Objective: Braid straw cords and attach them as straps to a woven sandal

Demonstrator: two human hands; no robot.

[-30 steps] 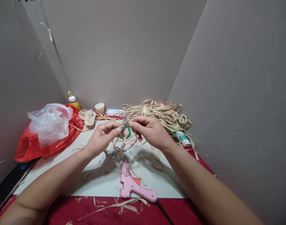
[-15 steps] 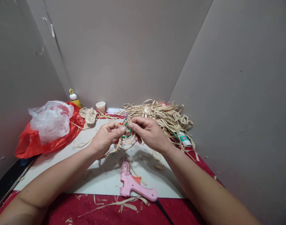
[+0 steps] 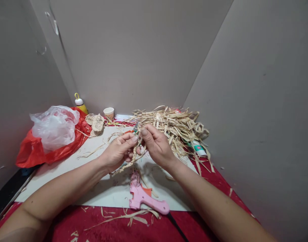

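A braided cord of dry, straw-coloured husk (image 3: 130, 162) hangs in a loop between my hands, above the white board. My left hand (image 3: 120, 148) is closed on the braid, thumb pressed against the fingers. At the braid's upper end my right hand (image 3: 157, 145) pinches the strands between thumb and forefinger. Just behind the hands lie scissors (image 3: 136, 126) with the blade tip showing and orange and green parts; the rest is hidden. Nearer to me rests a pink glue gun (image 3: 143, 199) with an orange trigger and a black cable.
Dry husk strips (image 3: 169, 122) are heaped at the back right, beside a white-and-green roll or tube (image 3: 199, 148). A red bag (image 3: 32, 151) with clear plastic stands left. Behind are a woven piece (image 3: 97, 125), a paper cup (image 3: 108, 113) and a yellow bottle (image 3: 81, 105). Grey walls enclose the table.
My hands have shifted slightly, and the right one has turned with its thumb pointing more upward. The braid still hangs between them, and a loop now shows behind my left hand.
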